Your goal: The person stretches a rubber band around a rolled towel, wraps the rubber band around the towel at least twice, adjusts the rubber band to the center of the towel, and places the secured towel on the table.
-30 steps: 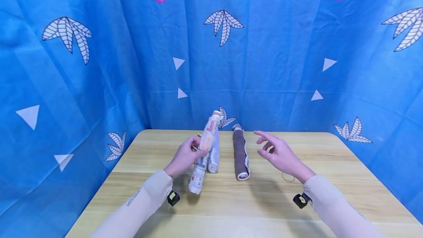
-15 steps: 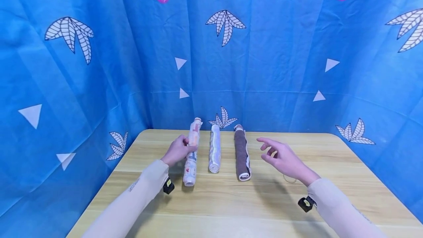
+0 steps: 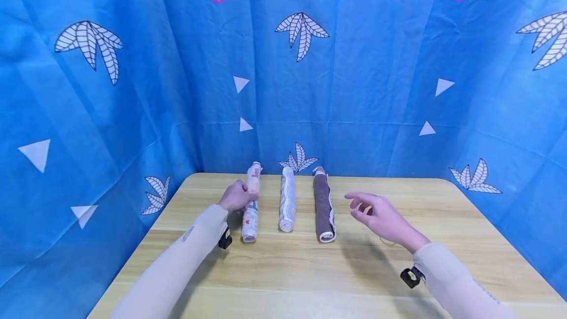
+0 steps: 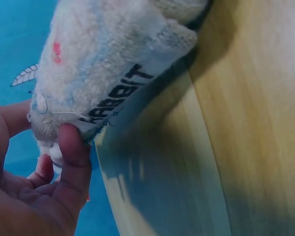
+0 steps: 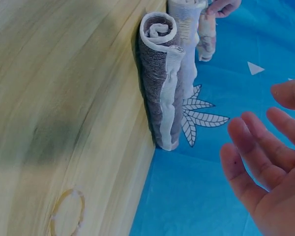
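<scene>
My left hand (image 3: 236, 196) pinches a rolled white towel (image 3: 250, 218) with coloured prints, thumb on one side and fingers on the other. Dark lettering reading "RABBIT" runs along this towel (image 4: 113, 88) in the left wrist view. It lies lengthwise at the left of the row, low over the table or on it; I cannot tell which. To its right are a rolled lavender towel (image 3: 287, 203) with a wavy white stripe and a rolled dark brown towel (image 3: 324, 206) with white edging. My right hand (image 3: 382, 218) hovers right of the brown towel, fingers loosely bent, holding nothing.
The wooden table (image 3: 283, 274) stretches beneath both arms. Blue patterned curtain (image 3: 367, 87) encloses its back and sides. A thin yellowish band (image 5: 54, 216) lies on the tabletop below my right hand. Black cameras are strapped to both wrists.
My left hand has carried the white towel leftward and down, from above the lavender towel to a spot left of it, nearly parallel with the others. The right hand has dropped slightly.
</scene>
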`<state>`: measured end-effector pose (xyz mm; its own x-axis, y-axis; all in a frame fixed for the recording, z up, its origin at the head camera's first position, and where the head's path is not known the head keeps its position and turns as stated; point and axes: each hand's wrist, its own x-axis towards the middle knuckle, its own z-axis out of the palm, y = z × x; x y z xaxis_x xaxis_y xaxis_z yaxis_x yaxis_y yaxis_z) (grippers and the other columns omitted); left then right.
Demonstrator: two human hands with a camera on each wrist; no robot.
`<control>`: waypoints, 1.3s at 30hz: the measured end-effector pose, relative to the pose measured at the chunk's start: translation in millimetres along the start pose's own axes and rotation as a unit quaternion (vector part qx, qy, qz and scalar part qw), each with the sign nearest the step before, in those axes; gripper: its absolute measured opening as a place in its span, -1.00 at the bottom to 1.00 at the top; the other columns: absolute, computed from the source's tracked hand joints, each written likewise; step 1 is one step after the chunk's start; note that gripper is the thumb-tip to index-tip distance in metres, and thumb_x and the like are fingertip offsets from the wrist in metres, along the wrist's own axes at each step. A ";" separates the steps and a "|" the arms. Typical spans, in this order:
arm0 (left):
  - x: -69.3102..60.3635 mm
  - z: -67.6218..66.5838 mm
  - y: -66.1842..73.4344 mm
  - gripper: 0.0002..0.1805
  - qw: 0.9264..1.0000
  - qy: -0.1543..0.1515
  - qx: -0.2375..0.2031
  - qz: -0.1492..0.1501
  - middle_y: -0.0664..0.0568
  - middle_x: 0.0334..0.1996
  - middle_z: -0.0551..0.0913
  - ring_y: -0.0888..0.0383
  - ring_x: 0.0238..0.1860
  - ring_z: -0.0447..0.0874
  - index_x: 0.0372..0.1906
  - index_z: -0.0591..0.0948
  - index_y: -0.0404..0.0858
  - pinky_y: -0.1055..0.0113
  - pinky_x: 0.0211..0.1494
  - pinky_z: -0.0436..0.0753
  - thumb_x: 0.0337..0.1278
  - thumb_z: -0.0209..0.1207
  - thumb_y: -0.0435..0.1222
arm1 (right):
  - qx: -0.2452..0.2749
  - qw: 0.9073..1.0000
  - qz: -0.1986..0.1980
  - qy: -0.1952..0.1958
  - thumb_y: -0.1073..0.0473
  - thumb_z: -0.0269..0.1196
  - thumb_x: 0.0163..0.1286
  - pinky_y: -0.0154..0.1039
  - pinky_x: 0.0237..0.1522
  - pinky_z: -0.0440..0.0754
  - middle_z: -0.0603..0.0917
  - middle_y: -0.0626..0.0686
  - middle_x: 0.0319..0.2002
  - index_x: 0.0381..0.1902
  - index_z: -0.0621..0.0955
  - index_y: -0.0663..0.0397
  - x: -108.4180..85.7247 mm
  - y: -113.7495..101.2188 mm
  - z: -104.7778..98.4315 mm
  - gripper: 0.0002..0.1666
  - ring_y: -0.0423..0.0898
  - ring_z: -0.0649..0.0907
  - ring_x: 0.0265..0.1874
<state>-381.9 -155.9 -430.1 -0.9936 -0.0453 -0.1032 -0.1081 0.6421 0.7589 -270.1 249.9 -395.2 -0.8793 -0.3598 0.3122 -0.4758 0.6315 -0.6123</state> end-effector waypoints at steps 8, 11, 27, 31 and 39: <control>12.6 5.7 -3.7 -0.61 0.998 -0.010 0.054 -0.014 -0.17 -0.18 0.58 0.01 -0.27 0.64 -0.10 0.45 -0.27 0.28 -0.36 0.61 0.18 0.34 -0.14 | -0.014 1.000 0.003 -0.022 0.25 0.27 0.39 -0.31 -0.24 0.64 0.73 -0.08 -0.23 0.04 0.71 0.02 -4.6 3.3 2.0 -0.72 -0.20 0.63 -0.28; 15.9 7.1 -3.7 -0.62 0.997 -0.008 0.069 -0.014 -0.16 -0.18 0.58 0.00 -0.24 0.63 -0.10 0.46 -0.26 0.30 -0.34 0.58 0.20 0.33 -0.12 | -0.012 1.000 0.006 -0.026 0.23 0.27 0.40 -0.31 -0.26 0.63 0.75 -0.05 -0.20 0.01 0.72 0.01 -5.8 3.8 2.0 -0.75 -0.21 0.63 -0.31; 16.1 9.5 -1.5 -0.59 0.993 0.004 0.117 -0.005 -0.14 -0.18 0.59 0.00 -0.24 0.63 -0.02 0.47 -0.23 0.24 -0.27 0.61 0.28 0.25 -0.02 | -0.015 0.999 0.011 -0.048 0.20 0.26 0.42 -0.31 -0.24 0.63 0.73 -0.13 -0.22 0.02 0.72 0.02 -14.9 9.0 -3.5 -0.75 -0.23 0.63 -0.28; 12.9 11.6 5.7 -0.57 0.982 0.051 0.180 0.039 -0.13 -0.14 0.59 -0.02 -0.17 0.58 0.02 0.53 -0.25 0.13 -0.15 0.61 0.29 0.22 0.00 | -0.025 0.998 0.015 -0.052 0.19 0.26 0.42 -0.32 -0.24 0.61 0.72 -0.13 -0.24 0.02 0.71 0.02 -19.0 12.5 -6.6 -0.75 -0.25 0.62 -0.27; 6.9 21.4 37.4 -0.67 0.954 0.072 0.261 0.125 -0.13 -0.10 0.57 -0.07 -0.04 0.50 -0.07 0.60 -0.22 0.00 -0.05 0.60 0.20 0.23 -0.08 | -0.052 0.997 0.017 -0.060 0.19 0.27 0.42 -0.32 -0.27 0.59 0.72 -0.13 -0.25 0.01 0.72 0.05 -23.3 22.4 -11.7 -0.75 -0.26 0.60 -0.28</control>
<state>-392.1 -115.8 -416.2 -0.9843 0.0795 0.1578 0.1271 0.9390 0.3197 -260.6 280.5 -407.7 -0.8889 -0.4124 0.1997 -0.4509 0.7099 -0.5411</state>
